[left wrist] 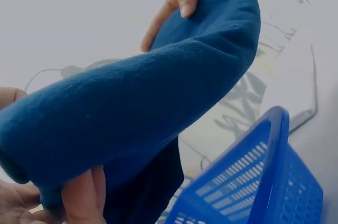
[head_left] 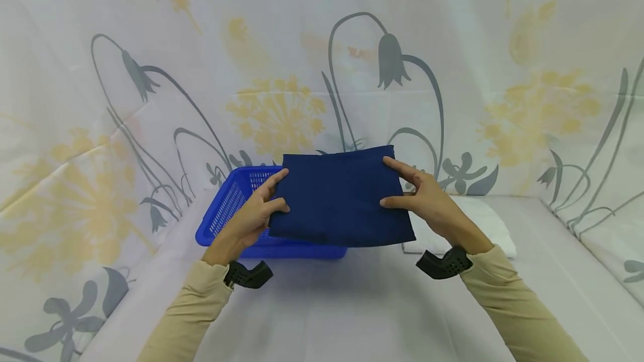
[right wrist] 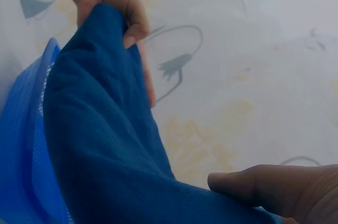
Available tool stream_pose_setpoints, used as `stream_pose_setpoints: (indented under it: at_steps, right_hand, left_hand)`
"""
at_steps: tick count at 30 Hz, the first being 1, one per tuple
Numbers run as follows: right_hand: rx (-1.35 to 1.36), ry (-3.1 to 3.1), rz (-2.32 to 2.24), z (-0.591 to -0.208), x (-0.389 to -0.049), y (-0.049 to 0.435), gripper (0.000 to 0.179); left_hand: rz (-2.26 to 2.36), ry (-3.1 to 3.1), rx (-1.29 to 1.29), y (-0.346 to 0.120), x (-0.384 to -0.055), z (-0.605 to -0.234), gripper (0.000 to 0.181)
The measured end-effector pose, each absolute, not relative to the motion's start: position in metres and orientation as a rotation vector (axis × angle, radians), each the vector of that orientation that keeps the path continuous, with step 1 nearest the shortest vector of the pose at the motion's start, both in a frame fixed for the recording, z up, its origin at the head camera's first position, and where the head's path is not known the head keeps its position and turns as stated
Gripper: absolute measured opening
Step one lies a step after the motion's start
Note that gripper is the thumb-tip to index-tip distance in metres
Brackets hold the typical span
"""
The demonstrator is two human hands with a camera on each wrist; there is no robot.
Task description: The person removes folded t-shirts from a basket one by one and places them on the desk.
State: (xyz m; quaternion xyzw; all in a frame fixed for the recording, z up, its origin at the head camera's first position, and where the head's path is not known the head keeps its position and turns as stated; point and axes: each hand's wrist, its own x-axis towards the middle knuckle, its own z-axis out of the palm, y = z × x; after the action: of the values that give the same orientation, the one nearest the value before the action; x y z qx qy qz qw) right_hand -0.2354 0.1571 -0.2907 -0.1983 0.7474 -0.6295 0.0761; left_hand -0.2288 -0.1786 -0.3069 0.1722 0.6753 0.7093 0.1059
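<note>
A folded dark blue cloth (head_left: 344, 197) is held up in the air between both hands, its broad side toward the head camera. My left hand (head_left: 251, 214) grips its left edge, thumb on the near face. At the opposite edge my right hand (head_left: 427, 197) pinches the cloth, with thumb and index finger spread on the near face. From the left wrist, the cloth (left wrist: 132, 97) shows a thick rounded fold along its lower side. The right wrist view has the cloth (right wrist: 105, 123) sagging between the hands, the right thumb (right wrist: 248, 184) pressed on its edge.
Behind and below the cloth, at the left, stands a blue perforated plastic basket (head_left: 223, 211), partly hidden. A folded white cloth (head_left: 483, 222) lies on the table at the right, behind the right forearm. A flower-printed curtain (head_left: 322, 71) hangs at the back of the white-covered table (head_left: 322, 317).
</note>
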Motion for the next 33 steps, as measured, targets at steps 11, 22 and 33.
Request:
stream_pose_setpoints:
  at_steps: [11, 22, 33]
  right_hand:
    - [-0.597, 2.279, -1.888, -0.288, -0.216, 0.183, 0.087]
    - [-0.548, 2.402, -1.812, -0.293, -0.204, 0.215, 0.086]
    - [-0.472, 2.513, -1.747, -0.305, -0.189, 0.247, 0.083]
  left_hand:
    - [2.066, 1.884, 0.572, -0.156, -0.222, -0.307, 0.087]
    - [2.104, 1.842, 0.541, -0.120, -0.220, -0.317, 0.087]
    - [2.108, 1.784, 0.530, -0.090, -0.211, -0.326, 0.087]
